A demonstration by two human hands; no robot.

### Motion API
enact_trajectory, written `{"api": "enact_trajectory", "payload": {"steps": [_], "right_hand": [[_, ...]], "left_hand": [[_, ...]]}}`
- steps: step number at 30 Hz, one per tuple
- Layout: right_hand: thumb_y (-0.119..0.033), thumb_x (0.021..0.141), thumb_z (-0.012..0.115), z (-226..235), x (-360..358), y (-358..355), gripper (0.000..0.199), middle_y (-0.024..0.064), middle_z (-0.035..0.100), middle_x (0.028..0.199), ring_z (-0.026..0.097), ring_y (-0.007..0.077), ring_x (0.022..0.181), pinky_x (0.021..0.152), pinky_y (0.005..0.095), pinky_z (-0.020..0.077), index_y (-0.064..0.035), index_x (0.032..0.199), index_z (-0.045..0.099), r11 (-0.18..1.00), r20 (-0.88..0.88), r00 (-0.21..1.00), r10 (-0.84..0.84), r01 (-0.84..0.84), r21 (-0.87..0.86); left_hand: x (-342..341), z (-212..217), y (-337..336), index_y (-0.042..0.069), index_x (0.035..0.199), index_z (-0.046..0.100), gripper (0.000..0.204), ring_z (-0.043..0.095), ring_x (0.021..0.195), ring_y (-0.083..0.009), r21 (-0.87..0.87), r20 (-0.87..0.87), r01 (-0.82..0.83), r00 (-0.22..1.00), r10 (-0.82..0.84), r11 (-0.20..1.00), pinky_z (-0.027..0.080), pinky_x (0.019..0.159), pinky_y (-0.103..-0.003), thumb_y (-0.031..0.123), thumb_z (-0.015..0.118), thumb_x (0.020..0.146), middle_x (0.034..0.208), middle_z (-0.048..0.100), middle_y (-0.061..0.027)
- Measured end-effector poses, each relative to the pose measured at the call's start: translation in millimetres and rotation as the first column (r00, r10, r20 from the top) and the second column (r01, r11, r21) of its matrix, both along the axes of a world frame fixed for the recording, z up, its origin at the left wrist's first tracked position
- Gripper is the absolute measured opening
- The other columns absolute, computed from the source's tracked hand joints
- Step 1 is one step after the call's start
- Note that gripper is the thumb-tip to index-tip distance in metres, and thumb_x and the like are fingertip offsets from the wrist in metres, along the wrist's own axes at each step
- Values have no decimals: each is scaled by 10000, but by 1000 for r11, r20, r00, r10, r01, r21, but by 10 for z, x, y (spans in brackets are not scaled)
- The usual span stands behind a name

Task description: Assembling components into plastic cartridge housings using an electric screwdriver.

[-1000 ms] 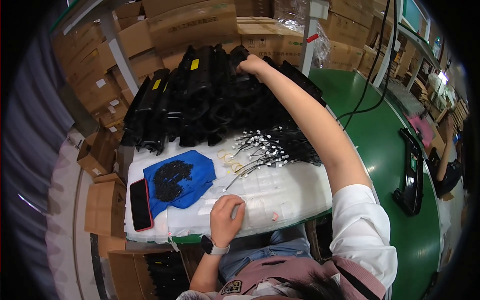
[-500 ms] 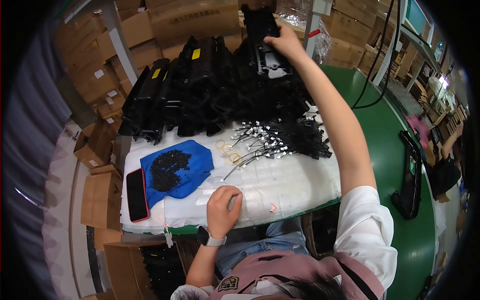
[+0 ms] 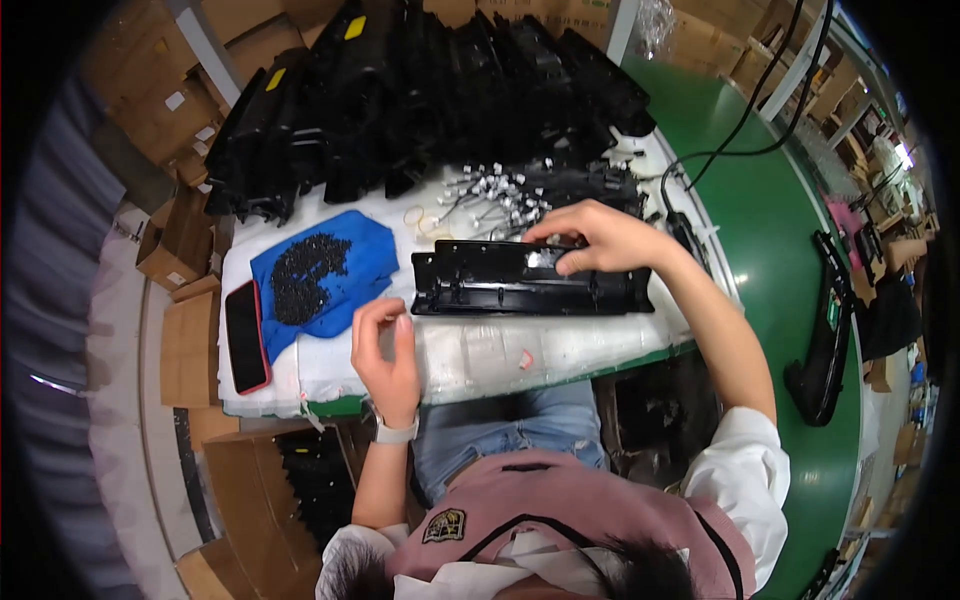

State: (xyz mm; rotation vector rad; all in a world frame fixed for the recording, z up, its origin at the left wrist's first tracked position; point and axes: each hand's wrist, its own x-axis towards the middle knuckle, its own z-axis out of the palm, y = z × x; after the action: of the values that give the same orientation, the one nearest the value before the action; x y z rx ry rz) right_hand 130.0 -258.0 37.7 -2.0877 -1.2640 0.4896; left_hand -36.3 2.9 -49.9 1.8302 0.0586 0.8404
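A long black plastic housing (image 3: 540,297) lies crosswise over the near half of the white-covered table, its ribbed hollow side facing me. My right hand (image 3: 612,238) grips its far edge, thumb on the near side and fingers behind. My left hand (image 3: 386,355) is held just off the housing's left end, thumb apart from the loosely bent fingers, with nothing in it. Behind the housing lies a bundle of thin dark cables with white connectors (image 3: 497,190). To the left, a pile of small black parts (image 3: 300,275) rests on a blue cloth (image 3: 376,252).
A row of similar black housings (image 3: 395,100) fills the table's back. A phone (image 3: 246,340) with a red edge lies at the left. Another curved black part (image 3: 828,340) rests on the green bench (image 3: 765,290) at right, where a black cable hangs. Cardboard boxes (image 3: 190,360) stand left.
My right hand has brought a black housing from the pile at the back down to the near part of the table. My left hand has opened and moved slightly left.
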Motion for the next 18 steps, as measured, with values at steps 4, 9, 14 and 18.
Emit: {"api": "enact_trajectory", "payload": {"steps": [4, 9, 14, 18], "right_hand": [[-56, 771, 688, -218, 262, 113, 460, 165, 663, 1109, 620, 326, 1036, 905, 403, 499, -1, 1219, 595, 992, 184, 981, 60, -79, 100], [-13, 767, 666, 10, -21, 119, 429, 113, 603, 882, 593, 278, 827, 770, 352, 490, -73, 1191, 642, 983, 343, 932, -117, 61, 172], [-62, 712, 714, -48, -635, -35, 330, 79, 596, 934, 551, 271, 912, 843, 389, 455, -49, 1042, 717, 976, 215, 976, -38, -10, 216], [-38, 705, 712, -381, -901, 102, 297, 101, 527, 1151, 526, 298, 1079, 909, 392, 426, -37, 1002, 694, 980, 321, 940, -119, 60, 188]], "left_hand": [[71, -9, -7, -13, 979, 605, 139, 575, 898, -214, 62, -26, 21, 999, -20, 998, 460, 798, -308, 63, 612, 863, 991, 606, -118], [-57, 29, 88, -14, 978, 613, 129, 567, 968, -217, 34, 4, -39, 999, 39, 999, 462, 838, -310, 59, 609, 871, 1042, 595, -122], [-129, 100, 470, -7, 947, 615, 91, 575, 957, -213, 224, -8, -198, 979, 205, 954, 462, 806, -305, 43, 601, 872, 1015, 603, -118], [203, 208, 915, 9, 961, 631, 145, 566, 922, -304, 718, 56, -307, 920, 388, 625, 456, 820, -386, 87, 622, 839, 968, 607, -130]]}}
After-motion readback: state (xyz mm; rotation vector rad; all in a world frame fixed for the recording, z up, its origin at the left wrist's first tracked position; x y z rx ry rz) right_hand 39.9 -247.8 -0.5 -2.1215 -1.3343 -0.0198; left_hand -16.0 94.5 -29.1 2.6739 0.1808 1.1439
